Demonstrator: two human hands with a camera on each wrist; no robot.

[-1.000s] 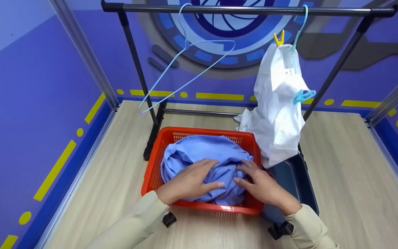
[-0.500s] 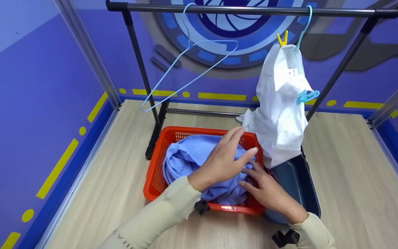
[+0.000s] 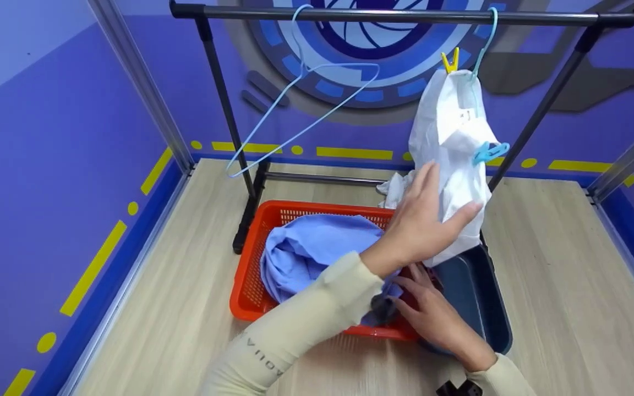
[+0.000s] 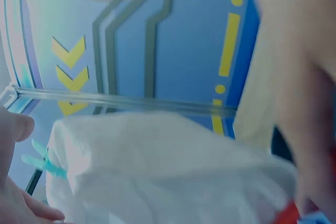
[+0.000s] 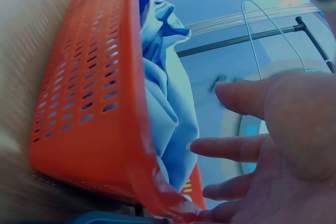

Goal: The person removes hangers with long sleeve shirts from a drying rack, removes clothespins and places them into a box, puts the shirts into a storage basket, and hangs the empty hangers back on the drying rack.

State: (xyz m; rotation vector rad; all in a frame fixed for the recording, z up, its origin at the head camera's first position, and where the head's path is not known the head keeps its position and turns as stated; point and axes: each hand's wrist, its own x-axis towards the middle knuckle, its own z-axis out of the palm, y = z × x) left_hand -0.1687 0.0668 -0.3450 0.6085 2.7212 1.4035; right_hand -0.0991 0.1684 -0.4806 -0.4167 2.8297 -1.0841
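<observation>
In the head view my left hand [image 3: 421, 223] reaches across the basket with fingers extended, in front of a white garment [image 3: 424, 132] on the rack. Whether it touches the cloth cannot be told. My right hand [image 3: 438, 319] is at the right rim of the red basket [image 3: 248, 264], its fingers loosely bent near the blue cloth [image 3: 317, 236]. The right wrist view shows that hand [image 5: 283, 145] with fingers apart, beside the blue cloth [image 5: 168, 114]. A blue clothespin [image 3: 490, 152] and a yellow clothespin [image 3: 451, 60] are on the white garment.
A black rack bar [image 3: 383, 15] runs across the back. On its left hangs a bare light-blue hanger [image 3: 278, 148]; a teal hanger [image 3: 485, 47] carries the white garment. Beside the basket's right side lies a dark tray [image 3: 485, 297] on the wooden floor [image 3: 559, 275].
My left hand has lifted off the blue cloth and moved right and up, across to the white garment. The right hand has shifted slightly right and down, toward the basket's rim.
</observation>
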